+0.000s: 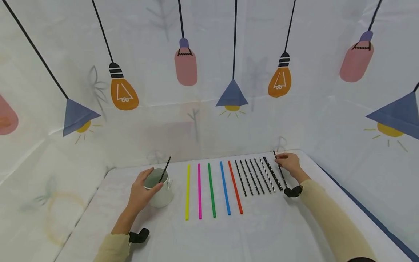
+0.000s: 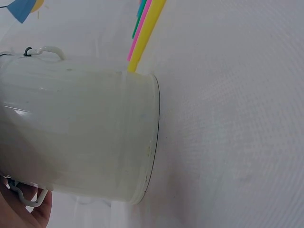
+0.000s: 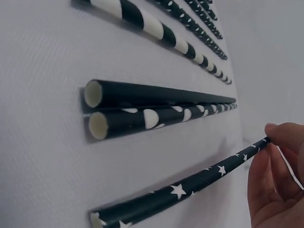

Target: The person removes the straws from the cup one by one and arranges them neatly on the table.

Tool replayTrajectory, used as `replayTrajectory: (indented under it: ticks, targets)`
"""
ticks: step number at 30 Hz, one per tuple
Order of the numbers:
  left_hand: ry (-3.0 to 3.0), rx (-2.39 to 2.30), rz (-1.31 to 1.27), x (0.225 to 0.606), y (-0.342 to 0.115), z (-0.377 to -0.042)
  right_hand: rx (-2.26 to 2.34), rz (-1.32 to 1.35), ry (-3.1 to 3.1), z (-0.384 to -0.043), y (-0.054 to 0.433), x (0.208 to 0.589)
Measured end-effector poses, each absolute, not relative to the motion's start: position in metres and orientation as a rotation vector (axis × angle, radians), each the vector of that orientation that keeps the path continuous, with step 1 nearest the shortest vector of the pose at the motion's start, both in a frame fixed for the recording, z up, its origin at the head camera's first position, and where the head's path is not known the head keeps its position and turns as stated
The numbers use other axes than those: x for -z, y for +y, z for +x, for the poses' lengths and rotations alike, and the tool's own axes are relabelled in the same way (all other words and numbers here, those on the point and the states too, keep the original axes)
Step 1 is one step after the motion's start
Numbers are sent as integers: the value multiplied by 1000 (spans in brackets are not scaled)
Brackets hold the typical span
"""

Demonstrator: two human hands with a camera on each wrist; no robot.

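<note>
In the head view my left hand [image 1: 139,191] grips a small white enamel pot [image 1: 162,198] around its rim. A black patterned paper straw [image 1: 166,169] leans inside the pot, its upper end sticking out. Two small side handles [image 2: 50,50] show on the pot in the left wrist view. Over at the right end of the straw row, my right hand [image 1: 289,163] pinches the far end of a black straw with white stars [image 3: 190,186] between thumb and fingers. This straw slants, its near end low at the table and its pinched end raised.
Yellow [image 1: 188,193], pink [image 1: 199,193], green [image 1: 211,191], blue [image 1: 225,188] and red straws [image 1: 235,187] lie in a row. Right of them lie several black patterned straws, a black-and-white striped straw [image 3: 166,35] and two touching dark straws [image 3: 161,94]. A white cloth wall [image 1: 209,134] stands behind.
</note>
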State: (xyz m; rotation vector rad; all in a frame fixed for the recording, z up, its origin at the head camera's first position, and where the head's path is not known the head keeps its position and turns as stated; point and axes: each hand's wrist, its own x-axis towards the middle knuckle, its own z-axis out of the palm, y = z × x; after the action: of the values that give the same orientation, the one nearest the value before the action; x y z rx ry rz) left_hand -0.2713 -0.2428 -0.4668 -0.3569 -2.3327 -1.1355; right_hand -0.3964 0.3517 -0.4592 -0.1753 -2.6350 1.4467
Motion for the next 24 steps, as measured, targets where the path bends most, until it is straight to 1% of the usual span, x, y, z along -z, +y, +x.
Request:
replayTrajectory:
  ticks: [5,15,24]
  targets:
    - [-2329,1138,-364,464,-242,-271,-1404,-222,-2665,-398,350,464]
    - [-2332,1145,-353,465,-242,-270,-1280,-136,-2735,-400,347,471]
    - [-2336,1140,-346,465,-243,-272,-1228,-150,-2760,-408,344,479]
